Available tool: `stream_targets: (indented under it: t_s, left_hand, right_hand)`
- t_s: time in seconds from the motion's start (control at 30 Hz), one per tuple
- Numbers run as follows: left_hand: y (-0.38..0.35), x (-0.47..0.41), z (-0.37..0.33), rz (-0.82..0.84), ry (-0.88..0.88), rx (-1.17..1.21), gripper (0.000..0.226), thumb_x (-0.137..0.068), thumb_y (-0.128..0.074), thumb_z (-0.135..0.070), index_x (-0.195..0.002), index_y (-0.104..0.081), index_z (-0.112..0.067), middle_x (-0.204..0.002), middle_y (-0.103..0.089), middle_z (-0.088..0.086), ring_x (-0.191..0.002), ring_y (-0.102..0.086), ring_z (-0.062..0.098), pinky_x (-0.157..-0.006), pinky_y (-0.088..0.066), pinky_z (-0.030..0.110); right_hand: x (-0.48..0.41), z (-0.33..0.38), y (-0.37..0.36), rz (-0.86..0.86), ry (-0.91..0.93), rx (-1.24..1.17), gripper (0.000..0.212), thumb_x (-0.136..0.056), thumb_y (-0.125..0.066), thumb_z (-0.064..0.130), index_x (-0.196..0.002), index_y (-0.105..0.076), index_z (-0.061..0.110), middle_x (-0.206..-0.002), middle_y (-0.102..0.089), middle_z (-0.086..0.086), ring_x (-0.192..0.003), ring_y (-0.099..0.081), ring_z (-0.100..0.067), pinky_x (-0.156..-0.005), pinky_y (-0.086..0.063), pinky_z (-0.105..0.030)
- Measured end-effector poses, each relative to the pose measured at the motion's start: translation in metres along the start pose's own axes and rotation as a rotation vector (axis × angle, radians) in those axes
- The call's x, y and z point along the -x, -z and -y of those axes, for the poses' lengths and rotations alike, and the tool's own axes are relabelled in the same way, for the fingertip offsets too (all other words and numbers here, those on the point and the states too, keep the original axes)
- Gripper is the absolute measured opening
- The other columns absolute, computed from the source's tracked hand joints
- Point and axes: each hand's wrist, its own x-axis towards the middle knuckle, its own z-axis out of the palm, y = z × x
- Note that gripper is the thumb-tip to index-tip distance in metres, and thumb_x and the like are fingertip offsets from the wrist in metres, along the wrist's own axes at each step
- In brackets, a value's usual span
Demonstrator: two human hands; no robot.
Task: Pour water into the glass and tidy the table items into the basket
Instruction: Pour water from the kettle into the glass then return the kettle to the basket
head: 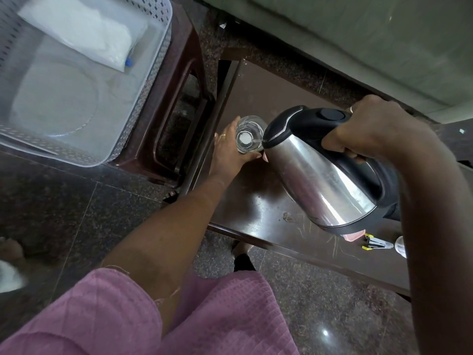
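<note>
The left hand (230,152) reaches forward, fingers curled in a loose wrap. The right hand (363,129) is clenched tight, farther right, wrist bent downward.

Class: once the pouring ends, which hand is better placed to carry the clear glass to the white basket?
Probably the left hand. It already wraps the clear drinking glass and is nearer the white perforated plastic basket, while the right hand grips the steel electric kettle.
</note>
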Motion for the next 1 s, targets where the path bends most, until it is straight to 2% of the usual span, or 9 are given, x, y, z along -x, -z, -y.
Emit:
stream_targets:
  t_s: [0.23,0.4,0.53,0.67,0.77,0.83,0.87,0.93,1.0]
  left_hand:
    - [0.0,0.003,-0.002,0.006,0.005,0.047,0.102,-0.062,-0.084,-0.03,-0.144,-0.025,-0.014,-0.147,-0.039,0.008,-0.137,-0.035,0.021,-0.116,-0.022,0.047]
    - [0.003,0.003,-0.003,0.027,-0.026,-0.057,0.105,-0.065,-0.082,-0.033,-0.146,-0.019,-0.012,-0.152,-0.032,0.008,-0.141,-0.028,0.021,-0.121,-0.01,0.041]
    - [0.022,0.01,0.0,0.004,-0.141,-0.088,0.093,-0.073,-0.075,-0.035,-0.145,-0.022,-0.012,-0.153,-0.029,0.01,-0.142,-0.025,0.023,-0.119,-0.009,0.038]
    - [0.056,0.017,0.003,-0.031,-0.289,-0.153,0.081,-0.078,-0.072,-0.034,-0.144,-0.029,-0.012,-0.149,-0.037,0.009,-0.14,-0.03,0.021,-0.116,-0.005,0.029]
    - [0.084,0.019,0.003,-0.229,-0.339,-0.241,0.063,-0.085,-0.064,-0.026,-0.139,-0.037,-0.007,-0.142,-0.046,0.013,-0.134,-0.04,0.026,-0.116,-0.011,0.037]
    - [0.103,0.015,0.006,-0.447,-0.252,-0.33,0.051,-0.09,-0.054,-0.019,-0.137,-0.039,-0.006,-0.14,-0.049,0.014,-0.132,-0.042,0.029,-0.116,-0.015,0.045]
    - [0.114,0.013,0.007,-0.559,-0.168,-0.352,0.048,-0.091,-0.049,-0.016,-0.137,-0.039,-0.006,-0.139,-0.049,0.015,-0.132,-0.042,0.03,-0.116,-0.015,0.046]
    - [0.14,0.01,0.012,-0.762,0.008,-0.353,0.049,-0.09,-0.043,-0.009,-0.138,-0.037,-0.007,-0.139,-0.048,0.013,-0.132,-0.04,0.029,-0.117,-0.014,0.045]
    - [0.162,0.008,0.014,-0.933,0.134,-0.318,0.054,-0.085,-0.041,-0.001,-0.139,-0.036,-0.009,-0.14,-0.046,0.011,-0.133,-0.038,0.027,-0.117,-0.01,0.043]
  right_hand:
    - [0.006,-0.022,-0.003,-0.002,0.007,-0.087,0.011,-0.058,-0.064,0.015,-0.054,-0.059,0.007,-0.031,-0.055,0.003,-0.025,-0.048,-0.006,-0.041,-0.036,-0.019]
    - [0.017,-0.052,-0.022,-0.13,-0.03,-0.299,0.024,-0.047,-0.067,0.025,-0.062,-0.059,0.008,-0.036,-0.057,0.008,-0.028,-0.047,-0.001,-0.047,-0.039,-0.022]
    - [0.026,-0.067,-0.027,-0.197,-0.001,-0.457,0.035,-0.033,-0.063,0.032,-0.063,-0.063,0.013,-0.044,-0.055,0.001,-0.044,-0.05,-0.012,-0.054,-0.044,-0.028]
    - [0.044,-0.056,-0.017,-0.201,0.112,-0.631,0.007,-0.041,-0.059,0.011,-0.044,-0.054,0.016,-0.032,-0.04,0.008,-0.032,-0.031,-0.002,-0.034,-0.025,-0.008]
    - [0.054,-0.04,-0.007,-0.195,0.248,-0.753,0.008,-0.043,-0.053,0.002,-0.049,-0.048,0.003,-0.037,-0.037,0.002,-0.038,-0.031,-0.01,-0.036,-0.022,-0.01]
    - [0.057,-0.026,-0.002,-0.214,0.336,-0.779,0.029,-0.045,-0.051,0.001,-0.064,-0.044,-0.019,-0.048,-0.036,-0.018,-0.044,-0.034,-0.016,-0.038,-0.024,-0.014]
    - [0.058,-0.017,-0.001,-0.209,0.366,-0.798,0.034,-0.046,-0.051,0.002,-0.068,-0.041,-0.022,-0.055,-0.033,-0.027,-0.044,-0.032,-0.018,-0.038,-0.025,-0.016]
    - [0.059,0.008,-0.003,-0.2,0.439,-0.891,0.036,-0.044,-0.054,0.005,-0.068,-0.04,-0.019,-0.055,-0.03,-0.03,-0.046,-0.025,-0.022,-0.042,-0.022,-0.024]
    - [0.057,0.034,-0.008,-0.188,0.526,-1.025,0.027,-0.036,-0.056,0.011,-0.055,-0.043,-0.003,-0.045,-0.033,-0.018,-0.048,-0.026,-0.022,-0.046,-0.02,-0.033]
